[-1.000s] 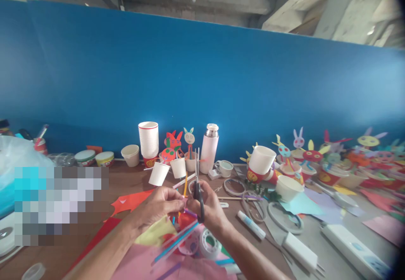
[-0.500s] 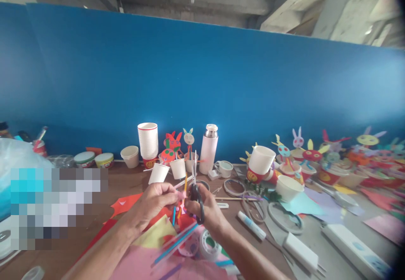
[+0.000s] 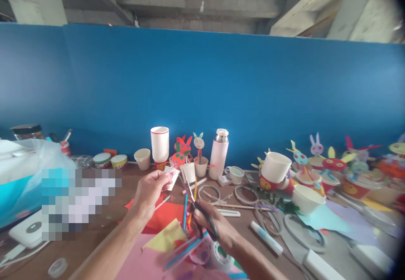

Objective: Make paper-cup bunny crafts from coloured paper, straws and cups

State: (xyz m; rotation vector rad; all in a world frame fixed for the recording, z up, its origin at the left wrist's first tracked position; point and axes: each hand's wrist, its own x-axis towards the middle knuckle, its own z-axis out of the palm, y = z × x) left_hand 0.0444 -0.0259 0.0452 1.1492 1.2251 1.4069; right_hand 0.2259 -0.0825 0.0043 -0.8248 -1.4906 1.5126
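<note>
**Trimming a small paper piece with scissors over the craft table**

Left hand (image 3: 148, 191) raised above the table (image 3: 104, 212), fingers pinched shut on a small pale paper piece (image 3: 170, 178), held up near the stack of paper cups (image 3: 160, 144). Right hand (image 3: 209, 225) lower and nearer the body, fingers closed through the black loops of the scissors (image 3: 198, 206), blades pointing up and left toward the paper piece but apart from it; blades look nearly closed, though too thin and blurred to be sure.

Best done, by the look of it, thus:
- Keep the pinch near one edge of the paper piece, leaving the part to be cut free of fingertips.
- Bring the two hands together over the red paper sheet (image 3: 164, 216), not over the coloured straws (image 3: 182, 248), so offcuts land in sight.
- Open the blades wide before meeting the paper; feed the piece deep into the throat, not the tips, for a clean edge.
- Turn the paper, not the scissors, on any curve.
- Mind the white thermos (image 3: 219, 153) and the small paper cup (image 3: 189, 171) just beyond the hands; easily knocked by a lifted elbow.
- Leave the tape roll (image 3: 221, 258) and glue stick (image 3: 266, 238) where they lie, close by on the right.
</note>
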